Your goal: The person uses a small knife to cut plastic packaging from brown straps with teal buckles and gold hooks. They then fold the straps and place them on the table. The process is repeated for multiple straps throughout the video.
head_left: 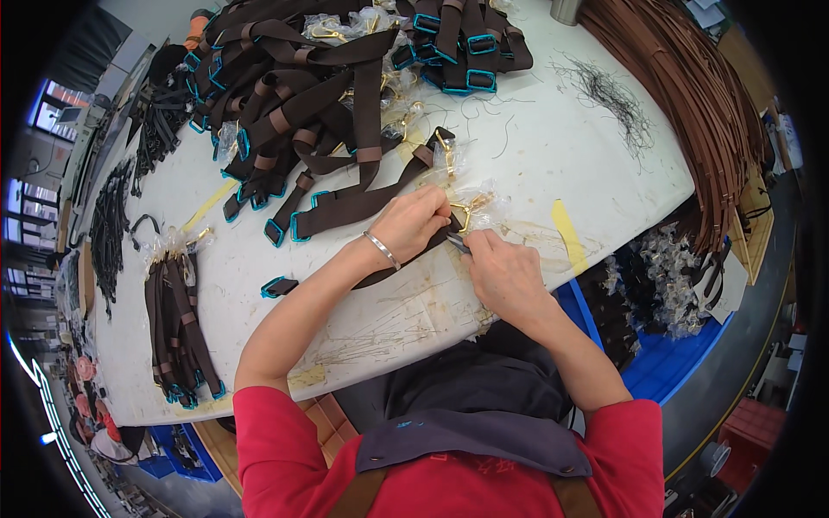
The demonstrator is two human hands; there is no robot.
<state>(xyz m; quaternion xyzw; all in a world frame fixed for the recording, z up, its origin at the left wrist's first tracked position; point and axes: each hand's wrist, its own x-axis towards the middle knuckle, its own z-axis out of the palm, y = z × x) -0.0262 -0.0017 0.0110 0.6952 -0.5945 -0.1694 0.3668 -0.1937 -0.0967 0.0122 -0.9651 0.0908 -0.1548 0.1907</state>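
My left hand [410, 226] is closed on a dark brown strap [390, 274], pinching it near its end by a gold metal clasp [469, 212] in clear plastic wrap. The strap's other end, with a blue-edged buckle [276, 286], lies on the table beyond my left forearm. My right hand [507, 272] is closed around a small metal tool [459, 243]. Only the tool's tip shows, pointing at the strap end beside my left fingers, so its exact kind is hidden. Just beyond my left hand lies another brown strap [363, 205] with a blue-edged buckle.
A large heap of brown straps [294, 112] covers the far table [587, 164]. A strap bundle [177, 328] lies at left. Cut threads [609, 99] and long brown strips [665, 78] are at right. A blue bin [669, 363] of wrapped fittings stands beside the table.
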